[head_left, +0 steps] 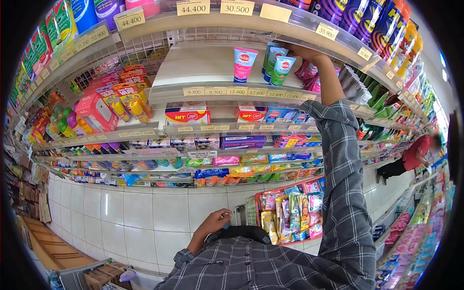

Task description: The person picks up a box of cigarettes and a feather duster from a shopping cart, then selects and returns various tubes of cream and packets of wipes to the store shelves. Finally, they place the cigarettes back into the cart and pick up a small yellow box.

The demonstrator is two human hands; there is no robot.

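Note:
My right hand [305, 52] is raised to the upper shelf [227, 91], its fingers laid over the tops of the green tubes [282, 70]. A pink tube [244, 64] stands just left of them. The tubes hide my fingertips, so the grip is unclear. My left hand [213, 223] is low by my chest with its fingers curled, resting at the edge of a black bag [241, 233]. Both arms wear grey plaid sleeves.
A red basket [290, 212] filled with sachets and packets stands below my right arm. Shelves of boxes and bottles with yellow price tags run left and right. A person in red [411, 159] crouches far down the aisle at right. White tiled floor lies below.

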